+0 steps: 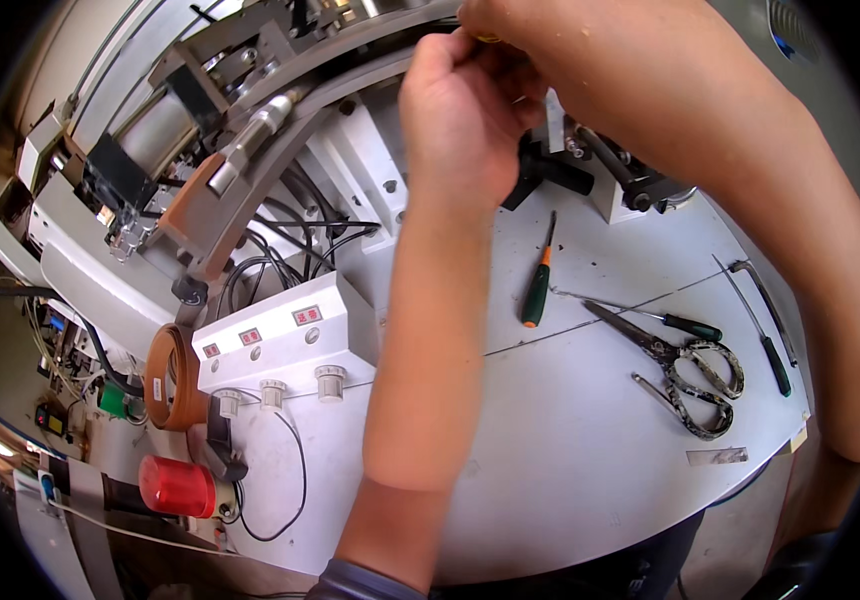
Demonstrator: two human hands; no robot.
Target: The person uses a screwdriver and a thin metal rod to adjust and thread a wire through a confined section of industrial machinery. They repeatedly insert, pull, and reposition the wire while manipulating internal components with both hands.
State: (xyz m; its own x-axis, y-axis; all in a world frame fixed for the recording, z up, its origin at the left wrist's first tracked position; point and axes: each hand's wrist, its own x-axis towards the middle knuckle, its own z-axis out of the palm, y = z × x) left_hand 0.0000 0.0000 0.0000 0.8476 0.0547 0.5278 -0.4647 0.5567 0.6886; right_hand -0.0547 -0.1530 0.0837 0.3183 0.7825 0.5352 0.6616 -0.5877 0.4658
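Both of my hands meet at the top edge of the head view, at the curved metal rail (370, 75) of a machine. My left hand (462, 125) has its palm turned up and its fingers curled in; what they hold, if anything, is hidden. Over its fingertips comes my right hand (510, 22), partly cut off by the frame edge, with its fingers out of sight. A small bit of yellow shows between the two hands, too little to name. Below them, a black bracket (550, 175) is fixed to the machine.
On the white tabletop lie a green-and-orange screwdriver (538, 285), black-handled scissors (675, 360), a green-handled pick (775, 360), a hex key (770, 310) and a metal strip (717, 456). At left stand a white control box (285, 335) with knobs, a brown tape roll (165, 380) and a red beacon (175, 487).
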